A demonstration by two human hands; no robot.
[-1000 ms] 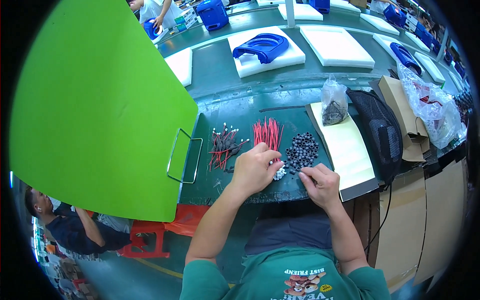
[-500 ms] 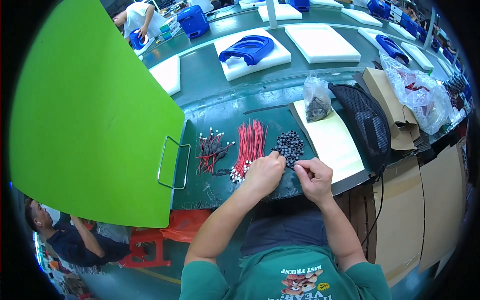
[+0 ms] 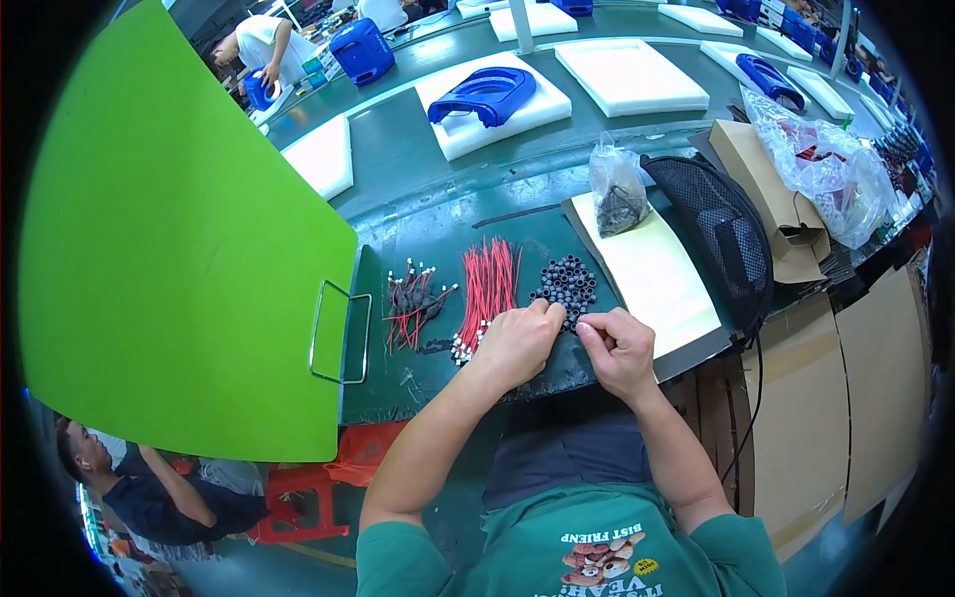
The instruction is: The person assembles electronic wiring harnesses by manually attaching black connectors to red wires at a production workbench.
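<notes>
Mid-frame we see matt, plastic-looking black caps (image 3: 565, 281) and smooth-coated red wires (image 3: 489, 284); upper centre, a glossy blue plastic housing (image 3: 510, 101); left of centre, a shiny metal handle (image 3: 368, 338).

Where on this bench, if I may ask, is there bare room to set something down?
Bare bench shows beyond the red wires, toward the dark strip, and the yellowish sheet is bare from the clear bag to its near edge. It is crowded around the left hand and right hand, with red wires and black caps close by.
</notes>
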